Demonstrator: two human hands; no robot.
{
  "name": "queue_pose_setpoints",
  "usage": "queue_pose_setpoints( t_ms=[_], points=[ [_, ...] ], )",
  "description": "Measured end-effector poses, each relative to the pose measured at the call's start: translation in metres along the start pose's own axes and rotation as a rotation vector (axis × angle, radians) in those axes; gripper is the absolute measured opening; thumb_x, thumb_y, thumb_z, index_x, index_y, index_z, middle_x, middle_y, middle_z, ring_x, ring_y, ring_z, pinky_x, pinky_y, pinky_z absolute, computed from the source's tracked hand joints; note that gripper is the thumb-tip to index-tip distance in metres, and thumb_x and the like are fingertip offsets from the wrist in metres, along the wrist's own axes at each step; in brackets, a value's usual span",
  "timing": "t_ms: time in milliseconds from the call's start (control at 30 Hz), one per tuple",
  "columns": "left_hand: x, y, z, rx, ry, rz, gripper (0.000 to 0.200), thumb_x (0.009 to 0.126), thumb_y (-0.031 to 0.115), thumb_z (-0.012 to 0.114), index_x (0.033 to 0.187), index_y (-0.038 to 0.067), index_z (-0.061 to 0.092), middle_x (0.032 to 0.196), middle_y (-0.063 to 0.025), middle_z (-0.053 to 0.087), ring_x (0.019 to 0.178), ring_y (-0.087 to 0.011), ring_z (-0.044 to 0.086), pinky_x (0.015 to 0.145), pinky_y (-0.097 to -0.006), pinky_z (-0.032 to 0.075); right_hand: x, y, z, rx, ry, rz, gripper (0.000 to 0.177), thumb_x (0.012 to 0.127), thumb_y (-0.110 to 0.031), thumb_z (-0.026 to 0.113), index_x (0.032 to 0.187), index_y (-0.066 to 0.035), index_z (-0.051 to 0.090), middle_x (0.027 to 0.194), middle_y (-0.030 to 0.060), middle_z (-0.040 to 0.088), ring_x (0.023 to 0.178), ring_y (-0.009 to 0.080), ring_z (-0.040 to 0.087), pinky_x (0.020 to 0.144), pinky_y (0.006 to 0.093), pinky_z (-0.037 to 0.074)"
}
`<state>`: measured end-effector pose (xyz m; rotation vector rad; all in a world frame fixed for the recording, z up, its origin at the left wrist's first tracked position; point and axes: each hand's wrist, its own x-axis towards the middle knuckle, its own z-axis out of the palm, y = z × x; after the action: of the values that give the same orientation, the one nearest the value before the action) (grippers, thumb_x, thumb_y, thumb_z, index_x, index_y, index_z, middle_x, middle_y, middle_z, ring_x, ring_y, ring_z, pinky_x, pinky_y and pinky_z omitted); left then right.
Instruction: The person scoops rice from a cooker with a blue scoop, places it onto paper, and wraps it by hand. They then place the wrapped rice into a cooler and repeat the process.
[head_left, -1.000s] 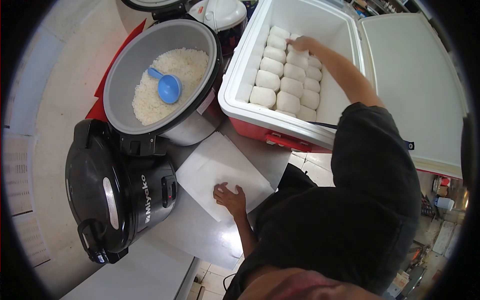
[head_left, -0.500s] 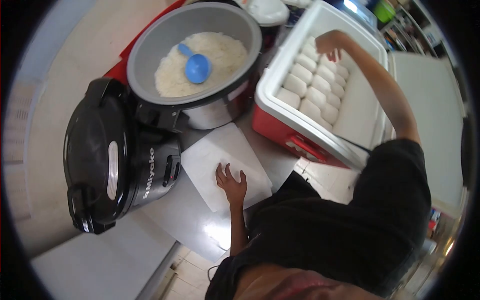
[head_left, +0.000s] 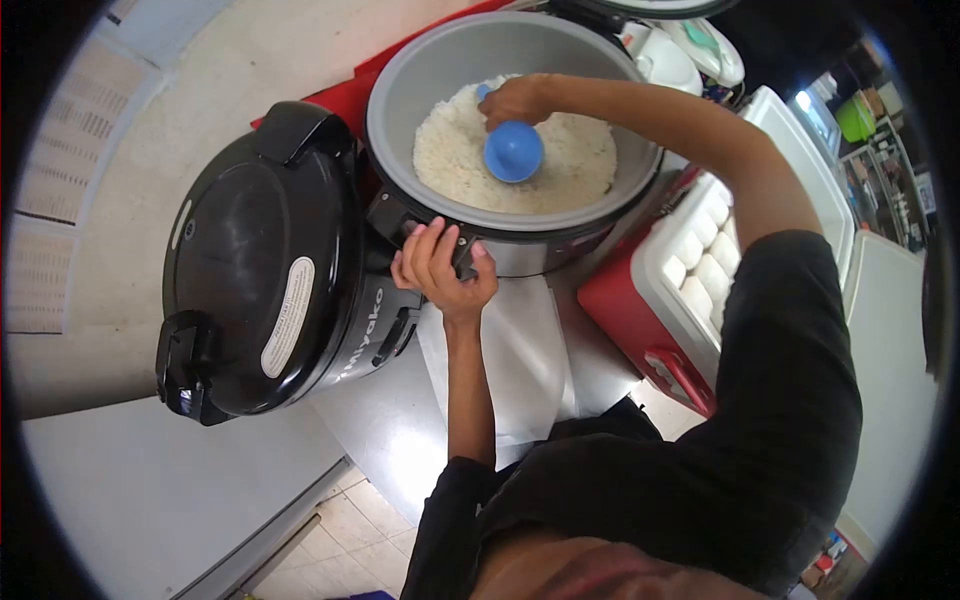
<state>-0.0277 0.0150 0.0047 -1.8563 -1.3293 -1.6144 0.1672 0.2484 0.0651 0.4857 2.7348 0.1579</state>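
I've right hand (head_left: 515,100) closed on scoop (head_left: 513,152) handle: light, stiff plastic. Rice (head_left: 450,165) soft, sticky. Left hand (head_left: 440,268) grips pot (head_left: 420,70) front edge.

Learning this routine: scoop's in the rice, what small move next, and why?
Probably dig the blue scoop into the rice and lift a portion: the right hand grips its handle, the left hand grips the cooker, and the paper sheet lies bare.
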Motion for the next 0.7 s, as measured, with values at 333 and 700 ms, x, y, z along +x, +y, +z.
queue_pose_setpoints(
  t_ms=[333,700],
  points=[
    [-0.009,-0.009,0.016,-0.013,0.189,0.024,0.025,0.079,0.031,0.057,0.094,0.011,0.055,0.101,-0.0051,0.060,0.102,-0.0217,0.052,0.097,-0.0412,0.025,-0.013,0.003,0.026,0.232,0.095,-0.005,0.016,0.074,-0.005,0.067,0.088,-0.003,0.062,0.110,0.0090,0.056,0.108,0.0265,0.053,0.090,0.0386,0.044],
    [-0.009,-0.009,0.019,-0.013,0.222,0.022,0.025,0.079,0.031,0.057,0.094,0.011,0.055,0.101,-0.0046,0.060,0.102,-0.0214,0.051,0.095,-0.0402,0.027,-0.028,0.007,-0.018,0.484,0.064,0.487,0.047,0.080,-0.013,0.066,0.118,-0.002,0.040,0.086,0.0196,0.061,0.073,0.0314,0.063,0.069,0.0416,0.051]
  ],
)
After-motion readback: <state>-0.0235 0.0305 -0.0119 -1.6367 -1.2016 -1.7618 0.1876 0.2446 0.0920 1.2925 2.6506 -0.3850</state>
